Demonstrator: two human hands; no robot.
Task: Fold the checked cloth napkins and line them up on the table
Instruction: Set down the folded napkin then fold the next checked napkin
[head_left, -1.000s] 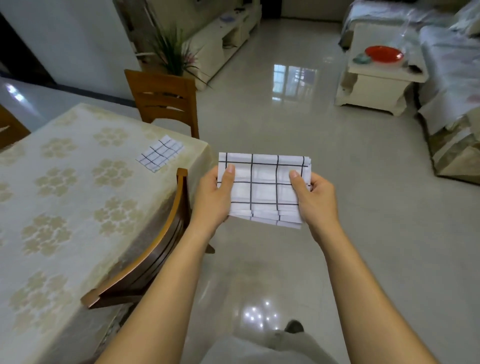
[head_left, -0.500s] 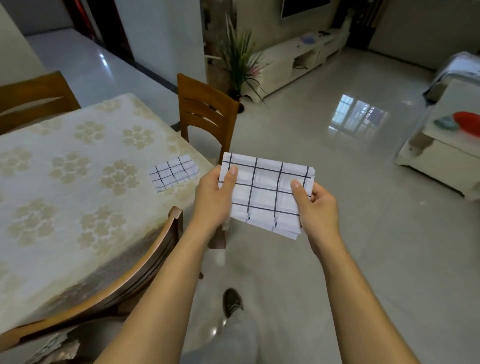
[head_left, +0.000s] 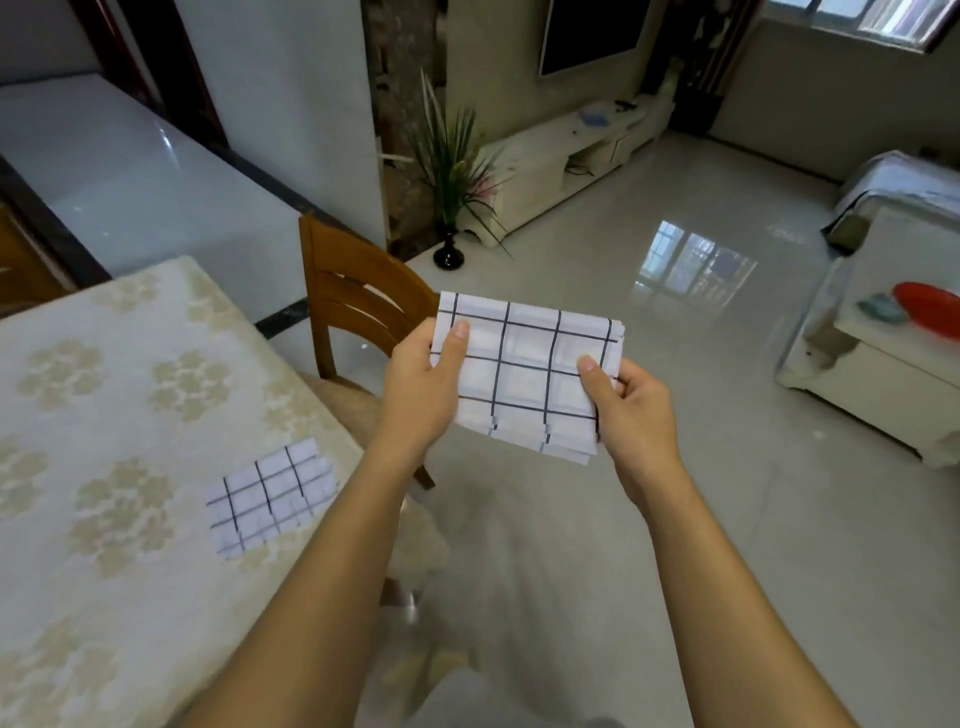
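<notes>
A folded stack of white napkins with dark checks (head_left: 527, 374) is held in the air over the floor, right of the table. My left hand (head_left: 418, 387) grips its left edge, thumb on top. My right hand (head_left: 631, 410) grips its right lower edge, thumb on top. One folded checked napkin (head_left: 270, 493) lies flat on the table (head_left: 104, 441) near its right edge. The table has a cream cloth with a floral pattern.
A wooden chair (head_left: 358, 291) stands at the table's far right corner, just behind the held stack. A potted plant (head_left: 449, 171) and a white TV unit (head_left: 566, 156) stand farther back. A white coffee table (head_left: 883, 364) with a red dish (head_left: 930, 309) is at the right. Glossy tiled floor lies between.
The view has swung left and up as I move toward the table. The napkin on the table now appears nearer and lower left. Both hands keep their grip on the stack.
</notes>
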